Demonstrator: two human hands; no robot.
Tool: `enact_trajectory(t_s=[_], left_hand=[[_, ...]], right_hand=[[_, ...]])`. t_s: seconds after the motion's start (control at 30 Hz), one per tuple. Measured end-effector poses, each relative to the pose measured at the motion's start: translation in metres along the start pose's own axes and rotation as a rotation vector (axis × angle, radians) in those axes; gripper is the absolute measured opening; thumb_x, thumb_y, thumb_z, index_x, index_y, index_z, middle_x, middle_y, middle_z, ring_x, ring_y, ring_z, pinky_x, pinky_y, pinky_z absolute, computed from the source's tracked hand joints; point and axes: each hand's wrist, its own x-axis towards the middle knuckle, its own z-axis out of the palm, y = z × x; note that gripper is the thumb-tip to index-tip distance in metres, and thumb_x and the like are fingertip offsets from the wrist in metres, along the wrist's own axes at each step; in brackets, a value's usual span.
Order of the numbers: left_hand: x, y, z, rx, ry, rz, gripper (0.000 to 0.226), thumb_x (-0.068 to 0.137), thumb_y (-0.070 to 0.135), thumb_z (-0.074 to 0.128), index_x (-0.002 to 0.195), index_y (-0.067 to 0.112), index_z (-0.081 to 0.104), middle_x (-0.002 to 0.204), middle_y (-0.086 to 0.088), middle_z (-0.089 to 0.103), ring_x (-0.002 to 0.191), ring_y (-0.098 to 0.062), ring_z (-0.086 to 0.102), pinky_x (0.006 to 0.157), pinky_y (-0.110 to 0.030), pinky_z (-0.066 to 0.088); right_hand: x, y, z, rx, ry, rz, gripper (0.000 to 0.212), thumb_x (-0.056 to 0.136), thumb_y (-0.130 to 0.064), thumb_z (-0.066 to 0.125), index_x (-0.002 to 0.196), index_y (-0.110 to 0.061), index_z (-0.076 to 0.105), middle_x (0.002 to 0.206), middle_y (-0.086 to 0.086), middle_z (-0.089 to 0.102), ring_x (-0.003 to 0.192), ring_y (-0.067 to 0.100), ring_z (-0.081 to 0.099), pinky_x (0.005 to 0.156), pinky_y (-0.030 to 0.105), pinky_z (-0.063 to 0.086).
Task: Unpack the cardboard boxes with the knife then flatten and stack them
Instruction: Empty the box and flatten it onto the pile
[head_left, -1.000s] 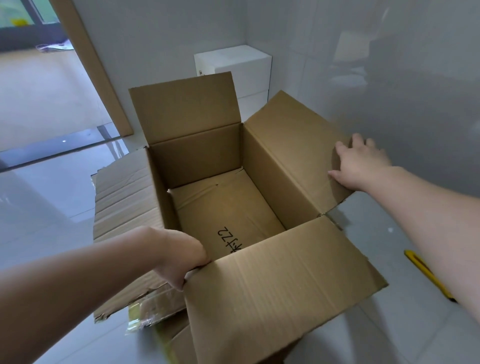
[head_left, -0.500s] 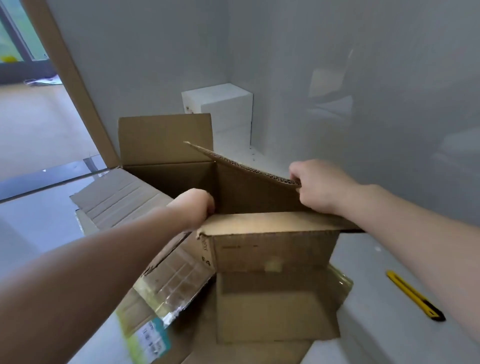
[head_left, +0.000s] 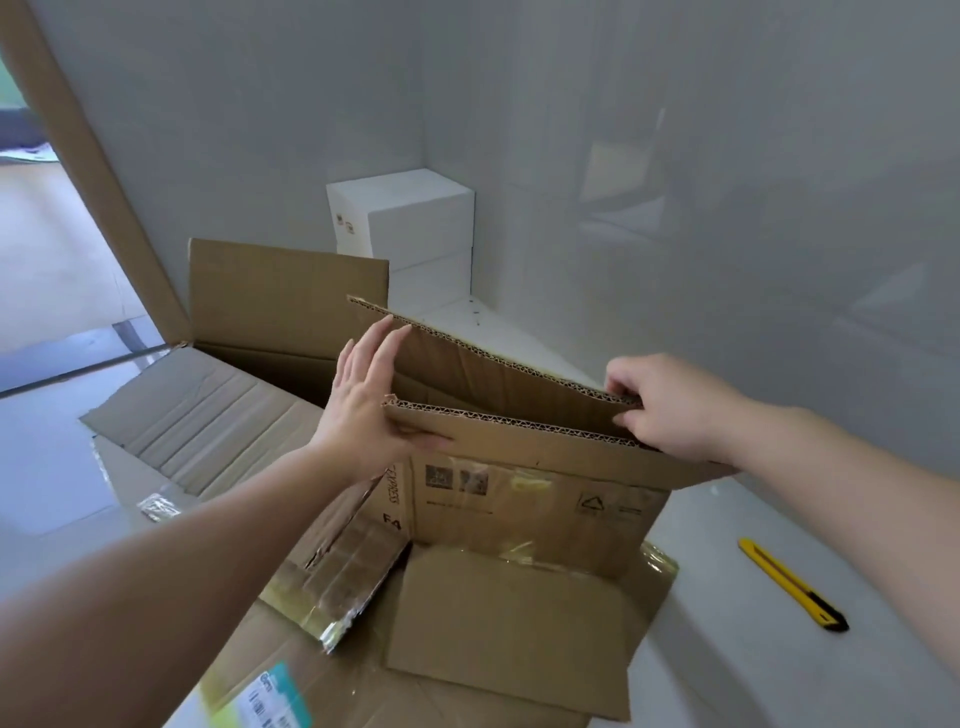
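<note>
A brown cardboard box (head_left: 524, 499) stands in front of me, lifted and half collapsed, its two long top edges nearly together. My left hand (head_left: 363, 405) lies flat with straight fingers against the box's left end, thumb on the near wall. My right hand (head_left: 670, 405) grips the right end, fingers curled over both corrugated edges. Flattened cardboard (head_left: 208, 421) lies under and to the left of the box. A yellow utility knife (head_left: 792, 584) lies on the floor to the right, away from both hands.
White stacked boxes (head_left: 410, 228) stand in the corner behind. Grey walls close off the back and right. A wooden door frame (head_left: 98, 176) rises at the left. Cardboard with tape and a label (head_left: 275, 696) lies near my feet.
The box went from open on the floor to raised and squeezed narrow. My left hand opened flat against its left end. My right hand stayed gripping the right end.
</note>
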Motion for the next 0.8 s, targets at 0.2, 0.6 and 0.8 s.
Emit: enact_trajectory(t_s=[0.2,0.6,0.8], left_hand=[[0.027,0.003,-0.011,0.196,0.017,0.112,0.12,0.052,0.055,0.084,0.149,0.029,0.018,0.157,-0.002,0.011,0.144,-0.009,-0.004,0.117,-0.038,-0.011],[0.077,0.03,-0.026,0.399,-0.191,0.115,0.038,0.074,0.042,0.074,0.104,0.022,0.062,0.095,0.009,0.059,0.098,-0.019,0.053,0.08,-0.029,0.029],[0.033,0.017,-0.039,0.288,0.059,0.119,0.067,0.073,0.048,0.073,0.127,0.018,0.048,0.13,-0.004,0.05,0.125,-0.026,0.041,0.11,-0.04,0.024]], right_hand=[[-0.001,0.012,-0.016,0.1,-0.034,-0.043,0.022,0.084,-0.014,0.069,0.073,-0.024,0.052,0.071,-0.007,0.056,0.066,0.012,0.05,0.06,0.03,0.039],[-0.001,-0.019,-0.02,-0.074,-0.139,0.091,0.051,0.082,-0.065,0.054,0.114,-0.026,0.058,0.103,-0.008,0.061,0.093,0.014,0.059,0.073,0.026,0.045],[0.028,-0.053,0.007,-0.252,-0.087,0.094,0.01,0.087,-0.026,0.06,0.088,-0.016,0.058,0.09,0.003,0.064,0.09,0.026,0.063,0.07,0.034,0.051]])
